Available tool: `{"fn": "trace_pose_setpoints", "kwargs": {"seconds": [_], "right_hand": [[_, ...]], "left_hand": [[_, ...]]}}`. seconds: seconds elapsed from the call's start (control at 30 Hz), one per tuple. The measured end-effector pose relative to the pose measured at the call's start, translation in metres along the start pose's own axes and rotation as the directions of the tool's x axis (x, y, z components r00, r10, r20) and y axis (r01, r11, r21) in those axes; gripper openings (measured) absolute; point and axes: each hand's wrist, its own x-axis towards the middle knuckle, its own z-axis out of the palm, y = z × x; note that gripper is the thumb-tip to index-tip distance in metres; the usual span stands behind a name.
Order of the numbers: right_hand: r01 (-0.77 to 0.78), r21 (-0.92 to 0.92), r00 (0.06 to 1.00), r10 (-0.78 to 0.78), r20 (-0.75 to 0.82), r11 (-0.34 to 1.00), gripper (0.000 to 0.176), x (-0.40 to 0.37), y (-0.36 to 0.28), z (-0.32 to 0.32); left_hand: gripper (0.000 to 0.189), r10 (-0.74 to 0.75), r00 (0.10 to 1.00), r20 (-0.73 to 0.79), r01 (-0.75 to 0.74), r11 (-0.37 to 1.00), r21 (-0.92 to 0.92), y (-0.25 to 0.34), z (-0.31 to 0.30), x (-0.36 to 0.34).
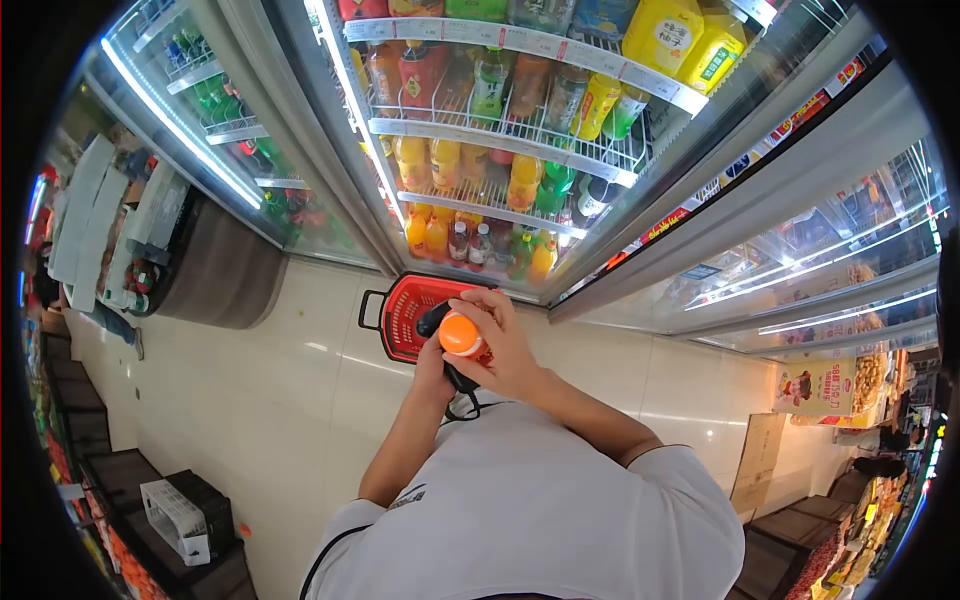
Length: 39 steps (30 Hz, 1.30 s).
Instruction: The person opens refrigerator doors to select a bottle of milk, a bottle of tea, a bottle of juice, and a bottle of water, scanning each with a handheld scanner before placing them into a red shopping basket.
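An orange-capped bottle (461,334) is held in front of my body, its cap toward the camera. My right hand (503,345) curls its fingers around the bottle's right and upper side. My left hand (433,366) is closed at the left, on a black handheld device (461,379) with a cord hanging from it. The lower part of the bottle is hidden by the hands. Below them on the floor stands a red basket (401,318) with a black handle; what lies in it is mostly hidden.
Ahead is a lit drinks cooler (560,150) with bottles on several shelves, and glass doors at both sides. A dark rounded counter (225,265) stands at the left. A black and white crate (185,515) is at the lower left, a cardboard sheet (758,460) at the right.
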Motion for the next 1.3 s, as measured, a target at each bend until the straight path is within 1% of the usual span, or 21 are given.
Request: {"fn": "trace_pose_setpoints", "kwargs": {"seconds": [0.03,0.1,0.2,0.27,0.3,0.33,0.37,0.43,0.47,0.53,0.63,0.7,0.73,0.8,0.83,0.9,1.03,1.1,1.17,1.23,1.3], "right_hand": [[0.002,-0.001,1.000,-0.002,-0.004,1.000,0.066,-0.002,-0.003,-0.003],[-0.067,-0.216,0.995,0.080,0.053,0.974,0.069,-0.010,-0.007,-0.013],[-0.061,-0.245,0.996,0.074,0.044,0.968,0.072,-0.019,-0.002,-0.026],[-0.061,-0.226,0.995,0.076,0.059,0.972,0.073,-0.021,-0.001,-0.035],[-0.284,-0.191,0.927,0.320,0.197,0.940,0.074,-0.022,-0.005,-0.041],[-0.494,-0.189,0.780,0.529,0.334,0.848,0.074,-0.022,-0.005,-0.047],[-0.500,-0.189,0.779,0.534,0.328,0.845,0.074,-0.024,0.000,-0.052],[-0.710,0.320,0.683,0.501,0.531,0.627,0.083,-0.031,0.011,-0.059],[-0.713,0.325,0.681,0.503,0.532,0.622,0.083,-0.030,0.009,-0.066],[-0.849,0.433,0.527,0.426,0.735,0.302,0.091,-0.021,0.008,-0.083],[-0.847,0.519,0.529,0.280,0.801,0.117,0.096,-0.033,0.024,-0.081],[-0.864,0.500,0.494,0.277,0.824,0.056,0.089,-0.038,0.025,-0.075],[-0.866,0.493,0.455,0.285,0.844,-0.078,0.085,-0.041,0.032,-0.069],[-0.885,0.395,0.309,0.323,0.895,-0.248,0.071,-0.032,0.036,-0.066],[-0.823,0.409,0.331,0.253,0.909,-0.394,0.067,-0.036,0.044,-0.063],[-0.748,0.485,0.392,0.288,0.874,-0.454,0.058,-0.048,0.057,-0.054],[-0.692,0.491,0.294,0.415,0.861,-0.529,0.048,-0.047,0.078,-0.029],[-0.659,0.508,0.169,0.550,0.818,-0.554,0.039,-0.051,0.095,-0.007],[-0.642,0.502,0.147,0.550,0.822,-0.579,0.037,-0.068,0.130,0.025],[-0.700,0.396,-0.051,0.595,0.802,-0.595,0.040,-0.087,0.167,0.061],[-0.760,0.343,-0.177,0.684,0.708,-0.552,0.041,-0.114,0.202,0.101]], "left_hand": [[0.040,0.036,0.993,0.113,-0.034,0.999,-0.014,-0.003,-0.001,0.003],[0.041,0.052,0.994,0.098,-0.050,0.998,-0.023,-0.008,0.002,0.011],[0.038,0.103,0.990,-0.092,-0.102,0.995,0.023,-0.008,0.014,0.011],[0.037,0.114,0.988,-0.107,-0.116,0.993,-0.008,-0.008,0.006,0.019],[0.036,0.123,0.985,-0.119,-0.129,0.990,-0.048,-0.009,0.006,0.023],[0.037,0.148,0.977,-0.152,-0.155,0.987,-0.034,-0.013,0.006,0.026],[0.037,0.141,0.979,-0.150,-0.147,0.989,-0.031,-0.017,0.003,0.033],[0.039,0.092,0.987,-0.129,-0.103,0.991,-0.082,-0.026,-0.016,0.045],[0.041,0.113,0.980,-0.161,-0.123,0.991,-0.054,-0.029,-0.011,0.043],[0.041,0.120,0.977,-0.174,-0.128,0.991,-0.038,-0.035,-0.017,0.044],[0.041,0.136,0.957,-0.257,-0.142,0.990,-0.005,-0.039,-0.013,0.046],[0.042,0.153,0.945,-0.288,-0.158,0.987,0.005,-0.043,-0.028,0.044],[0.042,0.073,0.968,-0.239,-0.101,0.989,-0.107,-0.046,-0.055,0.051],[0.041,0.161,0.953,-0.255,-0.188,0.978,-0.087,-0.044,-0.036,0.044],[0.040,0.197,0.942,-0.273,-0.223,0.972,-0.069,-0.044,-0.037,0.044],[0.036,0.176,0.904,-0.389,-0.232,0.967,-0.103,-0.048,-0.067,0.058],[0.035,0.131,0.898,-0.420,-0.194,0.975,-0.111,-0.054,-0.117,0.074],[0.033,0.136,0.833,-0.536,-0.101,0.990,0.094,-0.056,-0.153,0.079],[0.026,0.146,0.768,-0.624,0.074,0.947,0.312,-0.051,-0.175,0.073],[0.021,0.239,0.696,-0.678,0.143,0.878,0.457,-0.054,-0.209,0.070],[0.024,0.224,0.672,-0.706,0.353,0.741,0.571,-0.051,-0.254,0.061]]}}
